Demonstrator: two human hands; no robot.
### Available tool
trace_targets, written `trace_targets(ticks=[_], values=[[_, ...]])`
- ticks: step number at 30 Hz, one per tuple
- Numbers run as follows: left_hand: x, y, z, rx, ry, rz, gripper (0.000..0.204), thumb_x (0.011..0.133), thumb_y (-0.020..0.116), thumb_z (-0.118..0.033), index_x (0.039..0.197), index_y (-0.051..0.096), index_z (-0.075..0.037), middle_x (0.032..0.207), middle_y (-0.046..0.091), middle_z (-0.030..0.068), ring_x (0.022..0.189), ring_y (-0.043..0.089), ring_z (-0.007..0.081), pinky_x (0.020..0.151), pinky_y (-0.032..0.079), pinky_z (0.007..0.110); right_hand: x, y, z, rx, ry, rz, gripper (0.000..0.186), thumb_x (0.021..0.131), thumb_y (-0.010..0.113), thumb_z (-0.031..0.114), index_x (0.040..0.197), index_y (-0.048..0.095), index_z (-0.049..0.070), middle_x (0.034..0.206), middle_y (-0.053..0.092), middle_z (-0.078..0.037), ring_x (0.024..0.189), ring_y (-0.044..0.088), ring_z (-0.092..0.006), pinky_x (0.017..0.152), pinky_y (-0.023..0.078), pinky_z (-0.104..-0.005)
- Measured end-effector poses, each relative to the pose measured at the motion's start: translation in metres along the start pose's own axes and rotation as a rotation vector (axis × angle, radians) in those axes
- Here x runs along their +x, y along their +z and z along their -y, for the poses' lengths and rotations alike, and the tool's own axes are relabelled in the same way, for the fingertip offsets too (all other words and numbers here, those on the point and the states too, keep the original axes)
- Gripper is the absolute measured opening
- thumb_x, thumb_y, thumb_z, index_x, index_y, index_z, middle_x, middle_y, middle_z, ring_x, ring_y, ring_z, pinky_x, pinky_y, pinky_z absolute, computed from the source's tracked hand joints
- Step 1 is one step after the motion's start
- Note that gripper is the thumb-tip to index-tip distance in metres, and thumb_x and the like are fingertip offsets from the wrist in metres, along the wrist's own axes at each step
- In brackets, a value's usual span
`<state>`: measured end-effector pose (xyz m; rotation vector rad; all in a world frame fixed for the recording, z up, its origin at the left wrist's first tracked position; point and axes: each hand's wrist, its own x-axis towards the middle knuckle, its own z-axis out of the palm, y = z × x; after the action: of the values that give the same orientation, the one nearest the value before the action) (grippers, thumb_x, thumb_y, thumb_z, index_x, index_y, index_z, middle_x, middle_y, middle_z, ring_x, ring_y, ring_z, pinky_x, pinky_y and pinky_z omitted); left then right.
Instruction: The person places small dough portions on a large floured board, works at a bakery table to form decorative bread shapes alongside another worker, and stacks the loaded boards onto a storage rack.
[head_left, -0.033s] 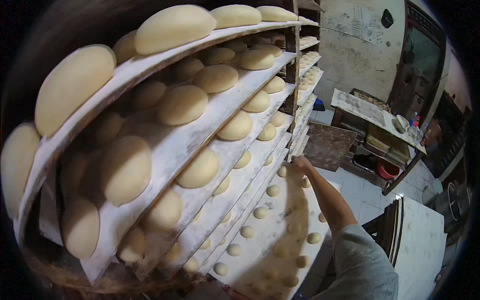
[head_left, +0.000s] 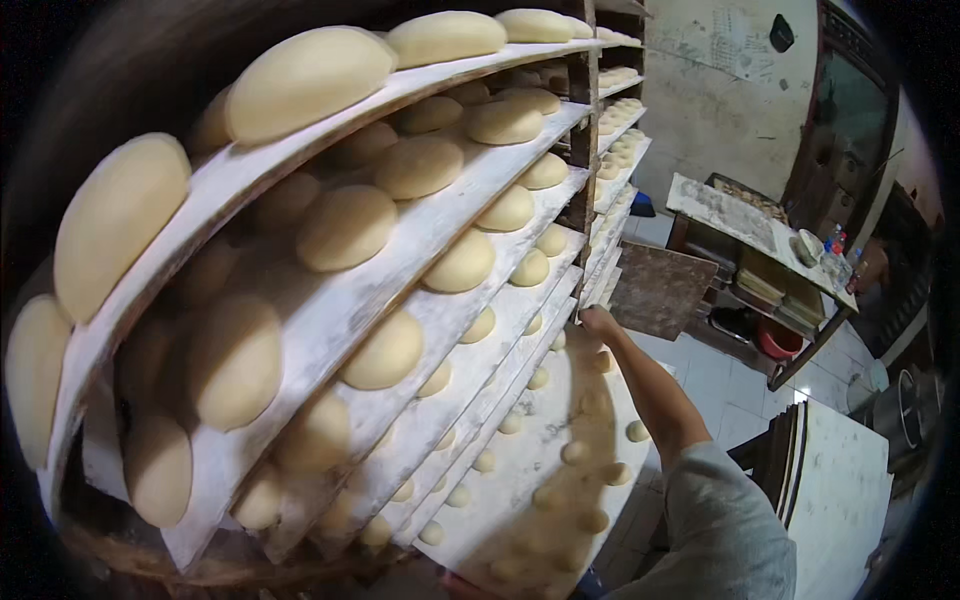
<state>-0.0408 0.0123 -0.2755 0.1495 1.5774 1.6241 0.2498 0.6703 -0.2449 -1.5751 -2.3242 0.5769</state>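
My right hand (head_left: pixel 597 321), on an arm in a grey sleeve, reaches to the far end of a floured board (head_left: pixel 520 470). Its fingers look closed on the board's far edge, beside the rack post. Small round dough balls (head_left: pixel 575 452) sit in rows on the board, several in the shadow of my arm. The board's left side runs close along the lowest visible shelves of the rack. My left hand does not show; a small reddish patch at the lower edge is too unclear to name.
On the left, a wooden rack (head_left: pixel 582 140) holds floured shelves with larger dough pieces (head_left: pixel 310 85). A work table (head_left: pixel 735 225) with bowls and bottles stands at the far right. Stacked boards (head_left: pixel 840 490) lean nearer on the right. A brown board (head_left: pixel 660 290) lies beyond my hand.
The board and its dough balls have shifted slightly left, closer under the rack's shelves; my right hand moved a little with it. The view has shifted slightly too.
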Motion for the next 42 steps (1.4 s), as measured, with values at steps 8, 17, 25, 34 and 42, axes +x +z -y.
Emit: trace_targets(ticks=[8,17,25,34,42], values=[[-0.028,0.005,-0.026,-0.295,0.179,-0.187,0.031,0.108,0.050,-0.018,0.129,0.064,-0.001,0.122,0.065,0.0096,0.120,0.061,0.0234,0.104,0.050,0.038,-0.068,-0.061,-0.029,0.820,0.311,0.453,0.035,0.104,0.062,0.035,0.125,0.072,0.009,0.095,0.071,-0.005,0.074,0.063,-0.0161,0.066,0.054,-0.0344],[-0.192,-0.021,0.025,-0.133,-0.294,-0.103,0.049,0.109,0.058,-0.039,0.140,0.065,-0.002,0.128,0.072,0.0129,0.117,0.067,0.0204,0.100,0.054,0.036,-0.224,-0.081,-0.078,1.029,0.397,0.457,0.033,0.106,0.066,0.036,0.121,0.067,0.006,0.104,0.065,0.000,0.088,0.057,-0.0120,0.075,0.048,-0.0290],[-0.209,-0.001,0.038,0.399,-0.218,-0.189,0.039,0.106,0.065,-0.036,0.116,0.079,-0.001,0.105,0.080,0.0113,0.097,0.073,0.0194,0.091,0.058,0.036,-0.239,-0.034,-0.072,1.200,0.473,0.274,0.030,0.106,0.069,0.036,0.114,0.068,0.007,0.096,0.067,0.002,0.078,0.056,-0.0104,0.072,0.047,-0.0256],[-0.083,0.005,0.017,0.020,0.142,-0.349,0.020,0.104,0.068,-0.018,0.107,0.075,0.000,0.096,0.076,0.0063,0.092,0.072,0.0153,0.083,0.059,0.031,-0.108,0.014,-0.028,0.887,0.034,0.240,0.031,0.107,0.068,0.034,0.118,0.068,0.005,0.095,0.060,0.000,0.086,0.057,-0.0118,0.077,0.050,-0.0263],[-0.001,-0.008,-0.004,-0.490,0.414,-0.511,0.019,0.100,0.062,0.009,0.101,0.060,-0.010,0.093,0.068,0.0066,0.088,0.067,0.0222,0.077,0.057,0.043,-0.043,0.058,0.037,1.213,0.248,0.238,0.033,0.102,0.075,0.031,0.114,0.070,0.001,0.088,0.064,-0.004,0.078,0.066,-0.0171,0.070,0.058,-0.0295]])
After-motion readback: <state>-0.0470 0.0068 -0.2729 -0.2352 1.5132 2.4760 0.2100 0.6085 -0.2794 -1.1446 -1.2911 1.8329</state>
